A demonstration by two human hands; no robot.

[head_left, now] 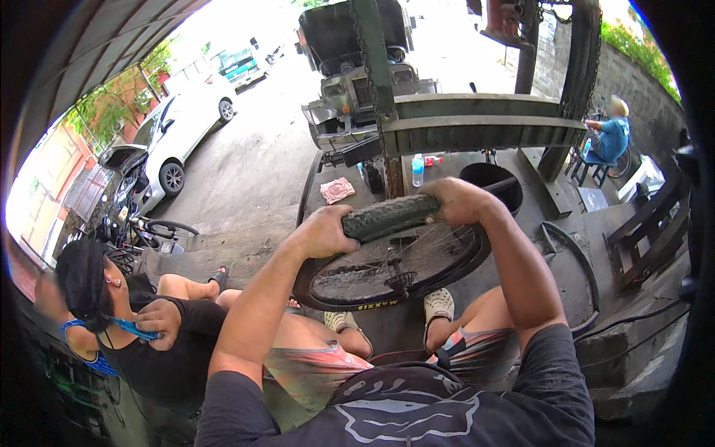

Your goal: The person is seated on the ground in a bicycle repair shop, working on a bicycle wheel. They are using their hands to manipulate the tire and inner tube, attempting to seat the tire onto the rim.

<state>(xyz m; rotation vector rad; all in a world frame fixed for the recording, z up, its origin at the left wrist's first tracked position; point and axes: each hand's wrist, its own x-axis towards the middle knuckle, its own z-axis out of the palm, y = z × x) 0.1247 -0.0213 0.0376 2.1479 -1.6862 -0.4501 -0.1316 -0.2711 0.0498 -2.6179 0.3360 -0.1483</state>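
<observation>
Your left hand (322, 232) and right hand (456, 201) are both clamped on the knobby tyre (387, 216) at the top of the bicycle wheel (395, 268), which stands tilted in front of your knees, its lower rim just above your pale shoes (439, 304). Each grip is closed around the tread, thumbs toward you, with a stretch of tyre bridging the gap between them.

Expect the rubber to be stiff along the bead yet bendy across the tread; the knobs give you good purchase, so it likely won't slip. The wheel itself looks light, but the thin spokes (406, 261) are the fragile part, so keep your fingers on the tyre and rim, not among them.

Beyond the wheel sit a black tub (491, 179) and a plastic bottle (418, 170) on the concrete floor (246, 179); a steel frame (477, 123) rises behind them. Left of the wheel a seated person (141, 328) is close to your elbow, so room is tight there. Right of the wheel a loose tyre (577, 261) lies on the floor, with freer space around it.
</observation>
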